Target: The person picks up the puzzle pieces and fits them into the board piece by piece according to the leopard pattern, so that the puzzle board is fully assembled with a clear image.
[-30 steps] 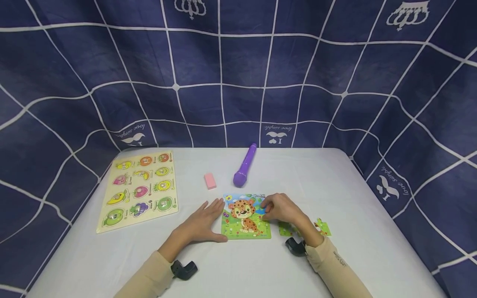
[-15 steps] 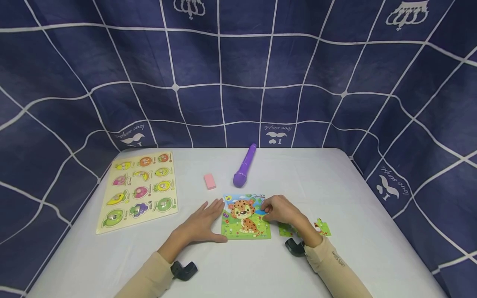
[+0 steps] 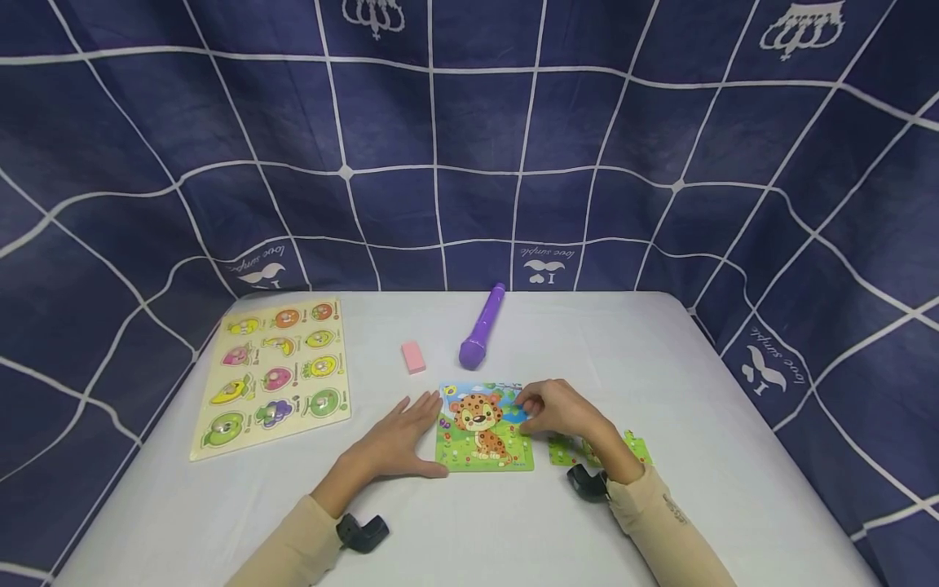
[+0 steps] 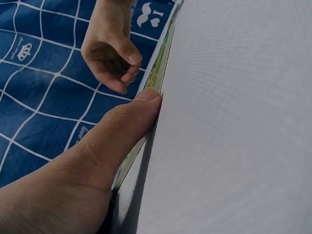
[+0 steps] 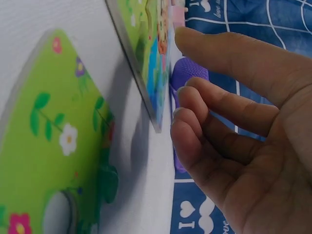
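Observation:
A square leopard jigsaw puzzle [image 3: 480, 432] lies on the white table, its leopard picture assembled. My left hand [image 3: 399, 436] lies flat along the puzzle's left side with the fingers straight, and its thumb [image 4: 134, 109] touches the near left edge. Over the puzzle's right edge is my right hand [image 3: 559, 408], its fingers loosely bent. The right wrist view shows its thumb [image 5: 234, 48] apart from the fingers and nothing between them. Close to that hand, loose green puzzle pieces [image 5: 53, 126] with printed flowers lie on the table, partly hidden by the right forearm in the head view.
A wooden fruit peg board [image 3: 249, 416] lies at the left of the table. Behind the puzzle are a pink eraser-like block [image 3: 413, 357] and a purple toy microphone [image 3: 482, 326]. A blue checked cloth [image 3: 477, 163] hangs around the table's far side.
My right hand has lifted a little and shifted slightly right, with its thumb now farther from the fingers. The left hand and the puzzle have stayed in place.

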The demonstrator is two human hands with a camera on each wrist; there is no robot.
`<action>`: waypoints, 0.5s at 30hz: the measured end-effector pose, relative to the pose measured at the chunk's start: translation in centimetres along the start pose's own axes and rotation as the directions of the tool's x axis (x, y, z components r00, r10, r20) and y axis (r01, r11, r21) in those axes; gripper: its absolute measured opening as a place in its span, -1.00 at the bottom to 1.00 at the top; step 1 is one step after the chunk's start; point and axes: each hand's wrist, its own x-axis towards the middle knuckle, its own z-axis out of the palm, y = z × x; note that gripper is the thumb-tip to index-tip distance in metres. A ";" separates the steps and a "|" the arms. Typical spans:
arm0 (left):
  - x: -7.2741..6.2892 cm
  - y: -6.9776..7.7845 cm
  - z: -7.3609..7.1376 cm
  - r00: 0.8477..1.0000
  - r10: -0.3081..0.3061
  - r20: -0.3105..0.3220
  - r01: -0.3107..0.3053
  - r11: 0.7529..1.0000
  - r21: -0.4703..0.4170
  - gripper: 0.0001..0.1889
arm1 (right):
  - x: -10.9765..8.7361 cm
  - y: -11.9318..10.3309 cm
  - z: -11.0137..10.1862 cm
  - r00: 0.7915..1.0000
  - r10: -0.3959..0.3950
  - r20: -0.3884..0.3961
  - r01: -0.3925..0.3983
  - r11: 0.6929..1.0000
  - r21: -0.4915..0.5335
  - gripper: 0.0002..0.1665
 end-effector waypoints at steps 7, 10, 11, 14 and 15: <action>0.1 -0.1 0.1 1.000 -0.002 -0.002 0.002 1.000 0.017 0.26 | 0.0 0.1 0.1 1.000 -0.015 0.015 0.016 1.000 -0.005 -0.52; 0.1 -0.2 0.2 1.000 -0.002 -0.007 0.002 1.000 0.026 0.26 | 0.0 0.2 0.2 1.000 -0.015 0.017 0.015 1.000 -0.008 -0.52; 0.1 -0.2 0.3 1.000 -0.003 -0.006 0.003 1.000 0.029 0.26 | 0.1 0.2 0.2 1.000 -0.014 0.019 0.014 1.000 -0.009 -0.52; 0.1 -0.2 0.3 1.000 0.007 -0.013 -0.007 1.000 0.023 0.26 | 0.1 0.2 0.2 1.000 -0.015 0.020 0.016 1.000 -0.016 -0.51; 0.1 -0.3 0.3 1.000 0.011 -0.014 -0.011 1.000 0.021 0.26 | 0.1 0.2 0.2 1.000 -0.016 0.020 0.017 1.000 -0.018 -0.51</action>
